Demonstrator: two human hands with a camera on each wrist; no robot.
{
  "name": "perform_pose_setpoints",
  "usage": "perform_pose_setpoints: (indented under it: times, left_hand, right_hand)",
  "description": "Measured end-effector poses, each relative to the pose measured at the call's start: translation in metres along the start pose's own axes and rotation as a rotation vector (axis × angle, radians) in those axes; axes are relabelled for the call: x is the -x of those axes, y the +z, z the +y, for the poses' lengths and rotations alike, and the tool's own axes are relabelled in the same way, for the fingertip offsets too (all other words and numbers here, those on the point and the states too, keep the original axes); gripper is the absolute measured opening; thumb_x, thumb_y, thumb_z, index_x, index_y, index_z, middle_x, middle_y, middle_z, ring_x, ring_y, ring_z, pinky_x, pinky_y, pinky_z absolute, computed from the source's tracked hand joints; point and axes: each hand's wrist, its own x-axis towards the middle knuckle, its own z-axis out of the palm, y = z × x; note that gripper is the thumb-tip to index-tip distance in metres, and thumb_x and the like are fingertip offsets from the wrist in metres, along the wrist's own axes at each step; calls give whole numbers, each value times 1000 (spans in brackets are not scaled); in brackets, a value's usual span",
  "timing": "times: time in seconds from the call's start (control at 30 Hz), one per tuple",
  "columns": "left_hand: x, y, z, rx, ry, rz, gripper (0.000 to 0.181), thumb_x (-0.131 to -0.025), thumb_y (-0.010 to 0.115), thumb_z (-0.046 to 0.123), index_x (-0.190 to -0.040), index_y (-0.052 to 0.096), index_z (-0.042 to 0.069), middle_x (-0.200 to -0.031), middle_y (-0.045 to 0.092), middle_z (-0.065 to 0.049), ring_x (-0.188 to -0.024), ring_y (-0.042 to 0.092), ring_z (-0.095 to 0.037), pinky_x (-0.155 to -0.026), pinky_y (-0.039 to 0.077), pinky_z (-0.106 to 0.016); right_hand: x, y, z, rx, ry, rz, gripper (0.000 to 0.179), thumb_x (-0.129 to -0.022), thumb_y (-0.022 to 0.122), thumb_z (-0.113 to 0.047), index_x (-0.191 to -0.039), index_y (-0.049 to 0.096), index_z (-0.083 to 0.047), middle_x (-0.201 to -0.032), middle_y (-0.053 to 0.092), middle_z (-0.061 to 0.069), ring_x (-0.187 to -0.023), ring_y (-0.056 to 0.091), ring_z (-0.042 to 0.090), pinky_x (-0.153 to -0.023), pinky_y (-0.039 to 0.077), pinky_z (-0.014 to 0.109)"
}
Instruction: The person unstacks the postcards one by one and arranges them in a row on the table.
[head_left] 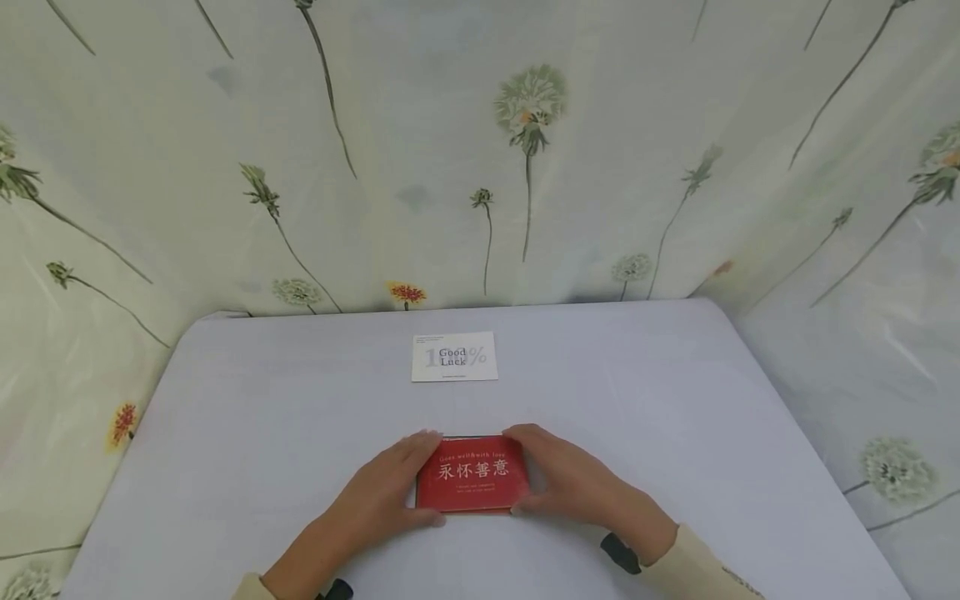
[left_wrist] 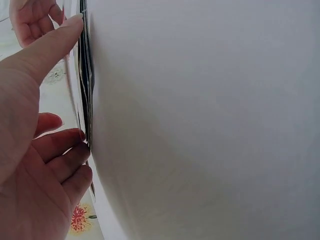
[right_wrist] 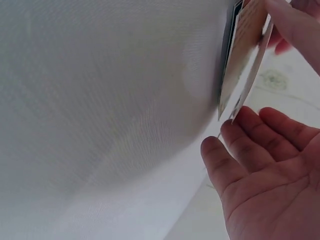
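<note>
A stack of cards (head_left: 472, 473) lies near the front middle of the table, topped by a red card with white Chinese characters. My left hand (head_left: 382, 492) grips its left end, the thumb at the near edge and the fingers at the far edge. At the opposite end my right hand (head_left: 573, 483) holds it the same way. Seen edge-on in the left wrist view, the stack (left_wrist: 86, 75) shows several thin dark and pale layers. In the right wrist view, cards (right_wrist: 245, 45) fan slightly apart at the end, by the right thumb and fingertips.
A white card (head_left: 454, 357) printed "Good Luck" lies flat farther back on the table. The table (head_left: 637, 375) has a white cloth over it. Curtains (head_left: 420, 150) with dandelion prints hang behind it and along both sides.
</note>
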Motion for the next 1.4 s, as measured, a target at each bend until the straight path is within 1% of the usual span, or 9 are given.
perform_pose_setpoints:
  times: [0.3, 0.4, 0.47, 0.63, 0.8, 0.93, 1.13, 1.23, 1.4]
  left_hand:
    - [-2, -1, 0, 1, -18, -17, 108, -74, 93, 49, -162, 40, 17, -158, 48, -6, -145, 45, -29, -109, 51, -49]
    - [-3, -1, -1, 3, -17, -1, 109, -72, 94, 48, -162, 40, 17, -157, 50, -6, -143, 48, -30, -106, 53, -50]
    - [-3, -1, -1, 3, -14, 16, 110, -72, 94, 48, -162, 39, 17, -156, 51, -6, -142, 49, -30, -105, 54, -50]
    - [-3, 0, -1, -6, 3, 63, 108, -75, 93, 50, -162, 39, 17, -154, 52, -4, -138, 53, -26, -103, 56, -44]
    - [-5, -1, 3, -2, 12, 93, 107, -74, 93, 49, -160, 40, 14, -153, 54, -5, -136, 55, -25, -101, 57, -43]
    - [-8, -4, 7, 20, 7, 92, 107, -74, 94, 46, -160, 40, 13, -153, 54, -5, -135, 56, -24, -100, 58, -43]
    - [-13, -4, 9, 30, 23, 94, 106, -75, 93, 46, -160, 40, 12, -153, 53, -5, -135, 55, -23, -101, 57, -43]
    - [-15, -4, 10, 39, 29, 88, 105, -77, 92, 47, -161, 39, 12, -155, 52, -5, -137, 53, -23, -103, 55, -44]
    - [-19, -6, 12, 65, 22, 52, 106, -79, 90, 47, -163, 35, 14, -160, 47, -5, -142, 49, -25, -107, 52, -46]
  right_hand:
    - [3, -3, -1, -3, 0, 11, 96, -73, 96, -35, -153, 47, -16, -148, 55, -1, -136, 53, 19, -104, 55, 44]
    - [3, -3, -1, 3, 3, 20, 99, -73, 96, -36, -155, 45, -15, -151, 53, 0, -139, 50, 21, -104, 55, 45]
    - [4, -3, -1, 0, 8, 24, 103, -74, 96, -37, -159, 42, -16, -156, 49, 0, -144, 46, 23, -105, 54, 46]
    - [5, -5, 2, 19, 12, 23, 108, -76, 94, -42, -164, 35, -17, -165, 39, -1, -151, 37, 23, -109, 51, 46]
    - [4, -9, 1, 64, 16, 14, 104, -76, 94, -41, -161, 40, -16, -160, 46, 1, -147, 43, 24, -106, 54, 48]
    - [4, -13, 2, 87, 11, 15, 98, -75, 94, -38, -157, 45, -14, -154, 52, 2, -143, 47, 24, -104, 55, 48]
    - [4, -20, 3, 83, 17, 22, 97, -74, 95, -37, -156, 47, -13, -152, 54, 2, -141, 50, 24, -103, 55, 48]
    - [5, -22, 5, 81, 24, 25, 97, -75, 94, -37, -156, 47, -13, -152, 54, 2, -140, 51, 24, -103, 55, 50]
    - [8, -25, 9, 97, 31, 42, 97, -76, 93, -39, -157, 46, -15, -152, 54, 1, -139, 52, 22, -100, 57, 47]
